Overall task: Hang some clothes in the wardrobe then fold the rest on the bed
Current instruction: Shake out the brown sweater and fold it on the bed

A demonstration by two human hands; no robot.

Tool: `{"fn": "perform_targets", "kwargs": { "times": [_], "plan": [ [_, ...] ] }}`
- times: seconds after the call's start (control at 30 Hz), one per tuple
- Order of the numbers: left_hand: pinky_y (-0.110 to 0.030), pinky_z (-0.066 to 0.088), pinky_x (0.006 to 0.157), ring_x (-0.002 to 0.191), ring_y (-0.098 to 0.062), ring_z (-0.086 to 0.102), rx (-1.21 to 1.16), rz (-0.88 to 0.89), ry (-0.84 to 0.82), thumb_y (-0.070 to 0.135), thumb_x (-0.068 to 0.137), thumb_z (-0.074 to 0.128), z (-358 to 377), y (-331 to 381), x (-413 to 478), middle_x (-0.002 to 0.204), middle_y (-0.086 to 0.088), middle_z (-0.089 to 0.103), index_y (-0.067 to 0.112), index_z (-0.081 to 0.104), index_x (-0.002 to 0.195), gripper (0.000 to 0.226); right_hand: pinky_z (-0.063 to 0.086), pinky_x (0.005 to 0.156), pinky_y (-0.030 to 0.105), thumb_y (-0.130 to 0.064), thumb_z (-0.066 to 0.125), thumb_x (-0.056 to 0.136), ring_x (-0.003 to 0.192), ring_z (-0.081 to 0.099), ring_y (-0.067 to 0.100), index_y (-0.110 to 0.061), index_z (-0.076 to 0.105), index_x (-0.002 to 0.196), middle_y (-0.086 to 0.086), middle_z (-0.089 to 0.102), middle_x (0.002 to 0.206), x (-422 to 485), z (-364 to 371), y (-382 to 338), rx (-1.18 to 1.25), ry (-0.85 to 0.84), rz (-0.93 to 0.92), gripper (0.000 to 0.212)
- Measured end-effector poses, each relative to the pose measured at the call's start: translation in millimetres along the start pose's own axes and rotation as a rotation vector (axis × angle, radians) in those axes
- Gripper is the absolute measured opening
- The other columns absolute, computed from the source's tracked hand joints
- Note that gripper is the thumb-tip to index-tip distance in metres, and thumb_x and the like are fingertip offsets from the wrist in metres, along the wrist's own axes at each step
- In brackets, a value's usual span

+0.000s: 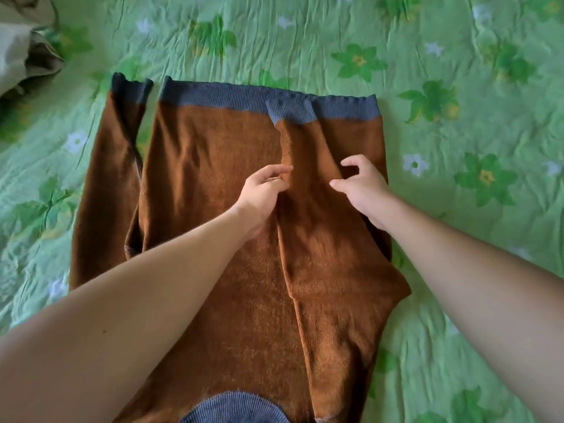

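Observation:
A brown sweater (213, 184) with grey ribbed hem, cuffs and collar lies flat on the bed, hem at the far side and collar (235, 407) nearest me. One sleeve (308, 166) is folded over the body, its grey cuff lying on the hem. The other sleeve (110, 178) stretches out beside the body on the left. My left hand (264, 190) pinches the left edge of the folded sleeve between thumb and fingers. My right hand (363, 187) rests on that sleeve's right side, its fingers bent with the tips touching the fabric.
A green floral bedsheet (457, 117) covers the whole bed, wrinkled all over. A heap of beige cloth (24, 47) lies at the far left corner.

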State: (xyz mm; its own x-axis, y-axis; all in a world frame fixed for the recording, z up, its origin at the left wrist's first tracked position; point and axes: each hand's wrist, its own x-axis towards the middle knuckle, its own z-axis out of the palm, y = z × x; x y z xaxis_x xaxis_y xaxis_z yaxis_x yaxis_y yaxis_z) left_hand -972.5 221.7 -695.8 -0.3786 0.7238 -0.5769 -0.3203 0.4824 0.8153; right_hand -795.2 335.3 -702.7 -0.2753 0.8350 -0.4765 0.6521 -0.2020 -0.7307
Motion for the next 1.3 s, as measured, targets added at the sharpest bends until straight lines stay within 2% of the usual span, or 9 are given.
{"fn": "perform_targets", "kwargs": {
  "times": [0.17, 0.3, 0.47, 0.63, 0.73, 0.8, 0.87, 1.03, 1.3],
  "plan": [
    [-0.021, 0.055, 0.062, 0.071, -0.01, 0.069, -0.199, -0.007, 0.044, -0.005, 0.092, 0.051, 5.8, 38.6, 44.0, 0.078, -0.002, 0.074, 0.012, 0.074, 0.095, 0.029, 0.039, 0.05, 0.007, -0.013, 0.073, 0.085, 0.067, 0.053, 0.003, -0.035, 0.062, 0.095, -0.01, 0.056, 0.081, 39.9, 14.9, -44.3, 0.04, 0.006, -0.113, 0.027],
    [-0.024, 0.057, 0.063, 0.069, -0.011, 0.072, -0.205, 0.029, 0.097, -0.006, 0.091, 0.055, 0.1, 56.6, 67.5, 0.082, -0.005, 0.076, 0.013, 0.076, 0.093, 0.029, 0.048, 0.079, 0.018, -0.001, 0.068, 0.08, 0.095, 0.061, 0.009, -0.034, 0.074, 0.094, -0.005, 0.068, 0.106, 60.8, 25.0, -68.7, 0.068, -0.089, -0.12, 0.036],
    [-0.014, 0.055, 0.067, 0.087, -0.007, 0.07, 0.137, 0.199, 0.129, -0.006, 0.09, 0.058, -13.9, 64.0, 88.3, 0.115, -0.003, 0.069, 0.02, 0.071, 0.121, 0.042, 0.046, 0.097, 0.022, 0.001, 0.056, 0.083, 0.115, 0.056, 0.012, -0.033, 0.069, 0.123, -0.008, 0.058, 0.124, 68.6, 24.1, -79.1, -0.026, 0.097, -0.239, 0.054],
    [-0.009, 0.051, 0.059, 0.082, -0.005, 0.066, 0.404, 0.125, 0.067, 0.007, 0.093, 0.061, -20.4, 57.1, 89.8, 0.118, -0.001, 0.067, 0.022, 0.054, 0.143, 0.052, 0.042, 0.102, 0.044, -0.024, 0.061, 0.094, 0.129, 0.044, 0.032, -0.026, 0.044, 0.149, 0.01, 0.037, 0.144, 66.4, 29.2, -61.9, -0.675, 0.067, -0.216, 0.058],
    [-0.019, 0.052, 0.093, 0.113, -0.011, 0.06, 0.626, 0.285, 0.067, 0.011, 0.092, 0.063, -23.4, 39.8, 68.4, 0.136, -0.002, 0.053, 0.017, 0.05, 0.147, 0.056, 0.032, 0.109, 0.058, -0.039, 0.059, 0.096, 0.144, 0.028, 0.038, -0.024, 0.04, 0.15, 0.014, 0.031, 0.156, 40.4, 40.2, -49.8, -0.928, 0.172, -0.439, 0.059],
    [-0.022, 0.045, 0.102, 0.117, -0.013, 0.054, 0.795, 0.384, 0.037, 0.016, 0.094, 0.063, -25.8, 18.1, 44.1, 0.14, -0.003, 0.044, 0.017, 0.046, 0.149, 0.057, 0.018, 0.119, 0.061, -0.05, 0.045, 0.102, 0.153, 0.013, 0.035, -0.023, 0.032, 0.156, 0.012, 0.02, 0.165, 18.9, 51.7, -35.6, -0.98, 0.076, -0.502, 0.062],
    [-0.019, 0.047, 0.091, 0.106, -0.011, 0.056, 0.879, 0.375, 0.014, 0.022, 0.096, 0.061, -27.9, -11.1, 9.4, 0.133, 0.001, 0.044, 0.023, 0.042, 0.15, 0.057, 0.009, 0.124, 0.059, -0.057, 0.03, 0.104, 0.156, 0.001, 0.032, -0.023, 0.019, 0.16, 0.009, 0.008, 0.169, -6.5, 62.6, -14.7, -1.057, -0.018, -0.486, 0.067],
    [-0.03, 0.055, 0.084, 0.092, -0.008, 0.057, 0.908, 0.291, -0.12, 0.031, 0.096, 0.06, -16.5, -91.9, -93.0, 0.12, 0.006, 0.053, 0.035, 0.032, 0.147, 0.059, 0.008, 0.124, 0.06, -0.065, 0.014, 0.102, 0.157, -0.003, 0.031, -0.02, 0.006, 0.162, 0.01, -0.001, 0.17, -83.4, 68.5, 52.0, -1.128, -0.072, -0.477, 0.076],
    [-0.038, 0.052, 0.095, 0.101, -0.023, 0.064, 0.782, 0.087, -0.217, 0.037, 0.094, 0.065, 28.2, -168.4, -222.8, 0.129, 0.0, 0.053, 0.04, 0.02, 0.153, 0.074, 0.006, 0.123, 0.06, -0.07, 0.035, 0.095, 0.156, 0.003, 0.032, -0.026, 0.02, 0.161, 0.012, 0.005, 0.17, -164.8, 29.2, 115.7, -1.036, -0.014, -0.425, 0.08]
  ]
}}
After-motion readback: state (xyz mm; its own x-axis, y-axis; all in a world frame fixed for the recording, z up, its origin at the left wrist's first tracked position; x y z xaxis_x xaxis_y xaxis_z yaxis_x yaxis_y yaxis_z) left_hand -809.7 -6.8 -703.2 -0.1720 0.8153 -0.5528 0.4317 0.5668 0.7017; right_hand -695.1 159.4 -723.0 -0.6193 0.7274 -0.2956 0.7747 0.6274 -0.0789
